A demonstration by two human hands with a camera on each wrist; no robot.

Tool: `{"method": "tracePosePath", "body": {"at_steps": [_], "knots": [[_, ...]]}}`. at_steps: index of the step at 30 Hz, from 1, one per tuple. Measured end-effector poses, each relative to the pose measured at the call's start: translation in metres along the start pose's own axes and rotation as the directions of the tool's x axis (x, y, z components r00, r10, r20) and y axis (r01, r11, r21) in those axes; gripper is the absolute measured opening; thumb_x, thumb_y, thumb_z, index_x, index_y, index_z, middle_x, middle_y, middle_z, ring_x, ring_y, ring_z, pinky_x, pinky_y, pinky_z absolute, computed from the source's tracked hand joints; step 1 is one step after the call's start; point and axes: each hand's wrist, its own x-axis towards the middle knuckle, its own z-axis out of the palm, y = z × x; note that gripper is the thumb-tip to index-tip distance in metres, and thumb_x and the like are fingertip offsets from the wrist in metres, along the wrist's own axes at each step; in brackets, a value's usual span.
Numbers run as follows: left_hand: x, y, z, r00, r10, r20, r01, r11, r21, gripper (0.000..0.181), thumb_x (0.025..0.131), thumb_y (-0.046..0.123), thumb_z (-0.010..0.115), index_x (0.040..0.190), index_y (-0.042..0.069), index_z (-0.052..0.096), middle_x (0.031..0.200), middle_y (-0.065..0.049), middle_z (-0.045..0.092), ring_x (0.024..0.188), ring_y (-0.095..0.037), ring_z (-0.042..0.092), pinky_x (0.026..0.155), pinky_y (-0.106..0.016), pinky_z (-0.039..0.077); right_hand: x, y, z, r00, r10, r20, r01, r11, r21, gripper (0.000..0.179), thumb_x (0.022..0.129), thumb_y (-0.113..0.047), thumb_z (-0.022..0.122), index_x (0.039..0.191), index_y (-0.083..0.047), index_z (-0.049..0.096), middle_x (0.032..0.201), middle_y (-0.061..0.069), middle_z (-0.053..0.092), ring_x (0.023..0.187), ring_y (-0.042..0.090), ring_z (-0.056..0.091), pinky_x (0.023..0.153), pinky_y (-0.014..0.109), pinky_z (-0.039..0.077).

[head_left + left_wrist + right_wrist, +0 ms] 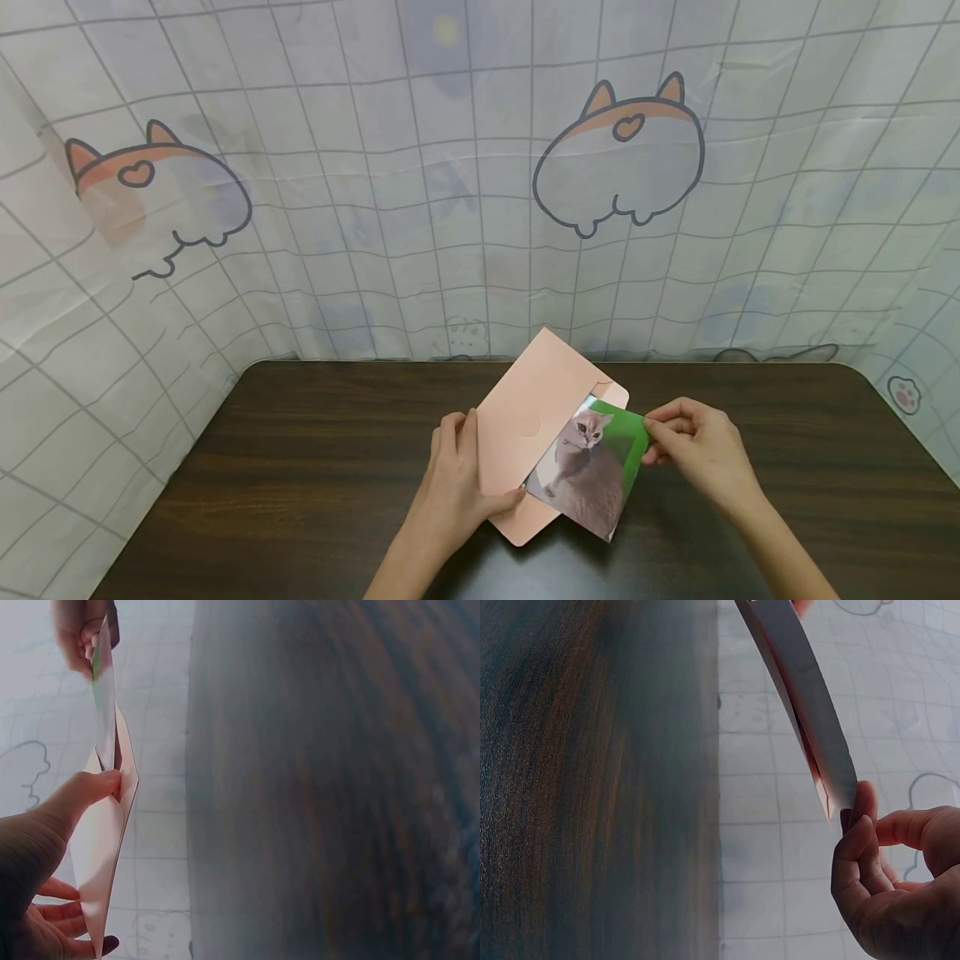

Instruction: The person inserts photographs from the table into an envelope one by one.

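A pink envelope [517, 417] is held tilted by my left hand [447, 492], its thumb on the front near the opening and its fingers along the far edge. Partway out of the envelope's mouth stands a photo card [592, 467] of a grey cat on a green background. The thumb and fingers of my right hand [701, 446] pinch the card's green outer corner. In the left wrist view the envelope [101, 847] appears nearly edge-on, raised above the table, with the card [105, 712] between its layers. The right wrist view shows the card [810, 690] slightly bent, its end between my right fingers.
Below the hands lies a dark wood-grain table [300, 467] with rounded far corners. Behind it hangs a white grid-patterned cloth [420, 208] with corgi drawings, which also runs along the left and right sides.
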Motion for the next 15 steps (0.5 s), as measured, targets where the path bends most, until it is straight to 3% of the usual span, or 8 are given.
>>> {"method": "tracePosePath", "body": {"at_steps": [15], "knots": [[0.0009, -0.002, -0.0007, 1.0, -0.021, 0.01, 0.021, 1.0, -0.012, 0.105, 0.065, 0.025, 0.1, 0.146, -0.012, 0.045, 0.128, -0.02, 0.047, 0.117, -0.035, 0.049, 0.093, -0.043, 0.057, -0.0016, -0.0008, 0.0073, 1.0, 0.022, 0.008, -0.022, 0.999, 0.028, 0.02, 0.102, -0.005, 0.066, 0.114, 0.011, 0.066, 0.078, 0.007, 0.075, 0.068, 0.01, 0.072, 0.069, 0.025, 0.059]]}}
